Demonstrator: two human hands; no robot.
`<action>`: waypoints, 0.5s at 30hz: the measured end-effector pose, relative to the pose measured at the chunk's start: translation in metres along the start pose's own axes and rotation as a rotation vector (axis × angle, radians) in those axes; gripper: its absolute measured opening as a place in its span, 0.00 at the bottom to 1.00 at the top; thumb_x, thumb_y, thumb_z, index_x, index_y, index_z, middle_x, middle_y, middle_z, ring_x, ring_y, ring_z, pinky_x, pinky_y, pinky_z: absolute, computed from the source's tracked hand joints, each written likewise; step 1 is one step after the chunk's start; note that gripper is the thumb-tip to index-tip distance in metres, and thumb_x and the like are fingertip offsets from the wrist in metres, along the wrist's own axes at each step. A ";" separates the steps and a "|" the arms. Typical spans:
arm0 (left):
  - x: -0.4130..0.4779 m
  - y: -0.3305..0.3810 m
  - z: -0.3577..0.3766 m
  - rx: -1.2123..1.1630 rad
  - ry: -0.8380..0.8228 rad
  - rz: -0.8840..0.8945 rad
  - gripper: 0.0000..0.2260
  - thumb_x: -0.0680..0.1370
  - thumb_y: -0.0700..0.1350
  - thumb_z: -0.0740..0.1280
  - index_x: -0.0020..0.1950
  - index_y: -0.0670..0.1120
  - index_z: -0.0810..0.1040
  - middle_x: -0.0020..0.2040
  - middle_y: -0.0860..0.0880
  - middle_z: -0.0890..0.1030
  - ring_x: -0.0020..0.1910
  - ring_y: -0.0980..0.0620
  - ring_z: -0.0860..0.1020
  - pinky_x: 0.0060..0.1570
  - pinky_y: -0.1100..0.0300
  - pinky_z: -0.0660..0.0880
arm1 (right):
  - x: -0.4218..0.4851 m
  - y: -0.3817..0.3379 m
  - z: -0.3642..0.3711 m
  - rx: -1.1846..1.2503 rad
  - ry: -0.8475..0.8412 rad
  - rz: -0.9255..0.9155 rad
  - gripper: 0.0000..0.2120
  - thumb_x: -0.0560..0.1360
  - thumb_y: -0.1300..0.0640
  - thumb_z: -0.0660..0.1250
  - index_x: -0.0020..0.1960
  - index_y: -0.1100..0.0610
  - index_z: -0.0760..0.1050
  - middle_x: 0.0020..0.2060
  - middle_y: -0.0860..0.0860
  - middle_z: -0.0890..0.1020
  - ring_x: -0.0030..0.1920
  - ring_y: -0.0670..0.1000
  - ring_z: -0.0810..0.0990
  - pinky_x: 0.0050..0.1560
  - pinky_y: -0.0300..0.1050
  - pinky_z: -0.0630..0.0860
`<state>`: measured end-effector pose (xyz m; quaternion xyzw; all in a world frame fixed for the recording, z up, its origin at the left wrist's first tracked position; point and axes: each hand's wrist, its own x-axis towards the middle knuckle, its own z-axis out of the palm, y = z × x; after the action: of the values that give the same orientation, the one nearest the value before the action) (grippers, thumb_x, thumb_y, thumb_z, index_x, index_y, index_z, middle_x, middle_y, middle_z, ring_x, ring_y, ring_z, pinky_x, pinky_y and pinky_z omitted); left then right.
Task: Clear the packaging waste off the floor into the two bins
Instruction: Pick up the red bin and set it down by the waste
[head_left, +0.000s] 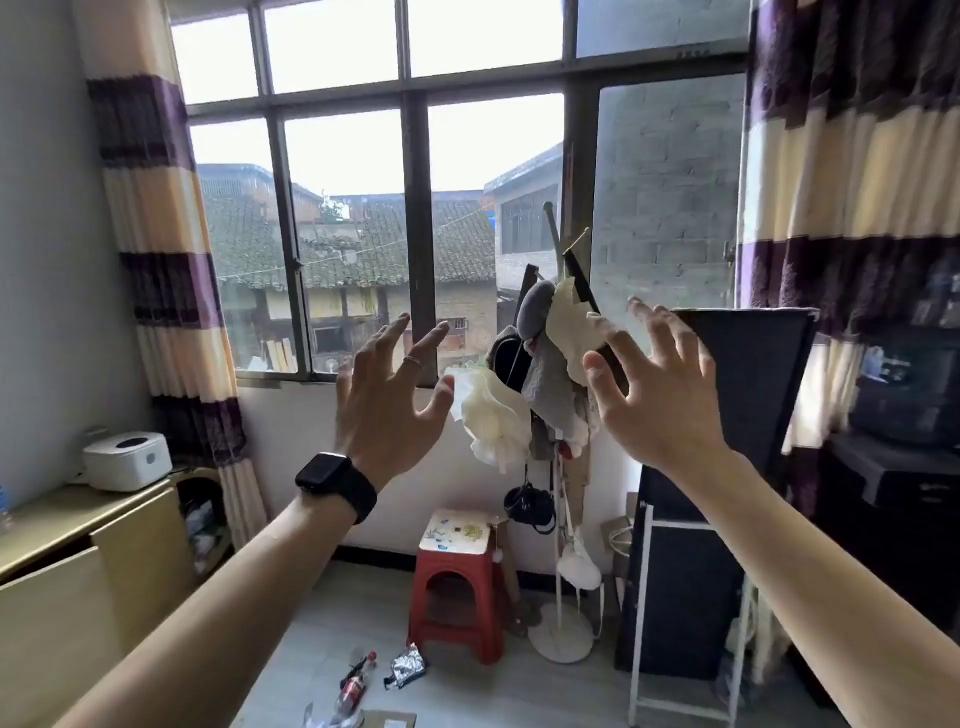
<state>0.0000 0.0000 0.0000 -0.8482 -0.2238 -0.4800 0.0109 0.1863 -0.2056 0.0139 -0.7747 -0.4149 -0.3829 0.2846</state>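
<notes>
Head view has us looking across the room: our left hand (387, 400) and right hand (657, 400) are both raised in front of the window (353, 234), fingers spread wide, holding nothing. Where is the waste?

— Low at the bottom edge, on the floor (519, 696), well below both hands and near the red stool (457, 597). The biggest piece is the flat cardboard (389, 719), cut off by the frame.

How do we take it?

— We judge it stiff and light. It lies flat, so we slide fingers under one edge. Next is the cola bottle (356, 686), lying on its side. We cannot tell how much is left in it. It should be smooth and likely to roll, so we grip round the body or neck.

And the silver wrapper (408, 670)?

— That is crumpled foil just right of the bottle, apart from it. It should be very light and springy, so we pinch a raised fold. The clear plastic scrap (317, 721) looks smallest, and probably limp and slippery.

The bins?

— We cannot pick them out here.
</notes>
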 end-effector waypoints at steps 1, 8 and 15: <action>-0.009 0.001 0.003 -0.028 -0.008 -0.003 0.27 0.77 0.63 0.55 0.76 0.63 0.64 0.79 0.52 0.60 0.75 0.48 0.61 0.71 0.40 0.61 | -0.012 0.000 0.000 0.016 0.015 0.007 0.23 0.80 0.40 0.53 0.73 0.43 0.69 0.77 0.53 0.65 0.77 0.59 0.59 0.72 0.67 0.60; -0.111 -0.002 0.070 -0.193 -0.070 0.003 0.22 0.78 0.56 0.62 0.73 0.59 0.71 0.72 0.51 0.72 0.69 0.49 0.69 0.65 0.43 0.70 | -0.139 0.016 0.022 0.102 -0.061 0.132 0.21 0.81 0.42 0.56 0.71 0.43 0.73 0.72 0.49 0.73 0.75 0.53 0.64 0.69 0.64 0.65; -0.233 0.032 0.154 -0.339 -0.400 -0.022 0.22 0.78 0.56 0.64 0.72 0.57 0.74 0.67 0.55 0.77 0.65 0.53 0.73 0.63 0.51 0.73 | -0.306 0.057 0.027 0.053 -0.301 0.455 0.20 0.80 0.42 0.56 0.68 0.43 0.76 0.67 0.47 0.77 0.73 0.52 0.67 0.70 0.61 0.66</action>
<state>0.0347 -0.0790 -0.2669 -0.9135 -0.1473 -0.3333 -0.1811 0.1340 -0.3431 -0.2623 -0.8886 -0.2777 -0.1784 0.3186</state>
